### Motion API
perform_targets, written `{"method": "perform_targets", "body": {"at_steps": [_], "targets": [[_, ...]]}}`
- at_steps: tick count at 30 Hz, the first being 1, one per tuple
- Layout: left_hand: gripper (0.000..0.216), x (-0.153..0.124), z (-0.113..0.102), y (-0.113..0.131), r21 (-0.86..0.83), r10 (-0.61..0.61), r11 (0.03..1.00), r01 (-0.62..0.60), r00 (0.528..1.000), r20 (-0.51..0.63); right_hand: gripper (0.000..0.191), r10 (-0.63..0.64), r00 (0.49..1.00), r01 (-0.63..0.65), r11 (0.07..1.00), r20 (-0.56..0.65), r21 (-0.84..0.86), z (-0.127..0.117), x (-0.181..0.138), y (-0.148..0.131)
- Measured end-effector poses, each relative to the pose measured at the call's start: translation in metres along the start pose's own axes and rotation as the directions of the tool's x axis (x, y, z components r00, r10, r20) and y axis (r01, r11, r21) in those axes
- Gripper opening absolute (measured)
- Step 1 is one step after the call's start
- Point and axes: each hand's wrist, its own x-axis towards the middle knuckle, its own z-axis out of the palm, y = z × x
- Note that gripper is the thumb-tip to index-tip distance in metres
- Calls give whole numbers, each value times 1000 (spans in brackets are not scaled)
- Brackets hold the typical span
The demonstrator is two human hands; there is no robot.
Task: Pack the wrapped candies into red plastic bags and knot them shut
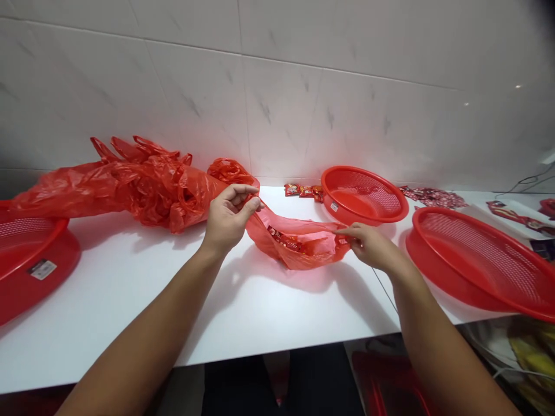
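A red plastic bag (277, 251) is stretched between my two hands over the white table, its mouth facing up. Several small red packets (288, 241) lie inside it. My left hand (232, 216) pinches the bag's left end between thumb and fingers. At the other end, my right hand (366, 245) is closed on the bag's edge, its index finger pointing along the rim. Part of the right hand's fingers is hidden.
Bunched red plastic bags (165, 188) lie at back left. Red baskets stand at the left edge (32, 271), at back (362, 214) and at right (459, 283). Red packets (306, 191) lie by the wall. Patterned red pieces (437, 197) lie farther right on the white table (255, 329).
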Motion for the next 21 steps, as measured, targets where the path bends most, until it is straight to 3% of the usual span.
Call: {"method": "perform_targets", "body": {"at_steps": [2,5,7,9,11,13,16,18,21], "targets": [[26,0,5,13,-4,2,1000,-2,999,46,55,36,999,-31,974,17,-223,3,5,1],[23,-6,9,25,-2,-4,1000,5,996,94,28,62,998,-59,942,-1,-329,3,8,1],[23,-8,8,32,14,-13,1000,11,995,94,9,13,998,-27,971,-63,-238,-4,8,-1],[24,-7,5,40,34,-8,999,6,998,61,13,-57,979,51,998,-195,-37,-14,6,-5],[24,-4,1,49,39,8,999,-9,1000,16,23,-74,929,155,968,-362,199,-23,7,-12],[24,0,-2,58,38,36,999,-36,999,-21,28,-34,877,254,880,-480,401,-29,10,-21],[21,4,-5,69,66,83,995,-80,995,-46,32,68,838,359,679,-541,641,-30,19,-35],[19,4,-5,76,91,96,992,-92,995,-42,36,136,850,379,513,-509,770,-26,27,-44],[20,1,-5,82,108,70,992,-68,997,-17,40,191,906,310,309,-378,899,-20,35,-54]]}}
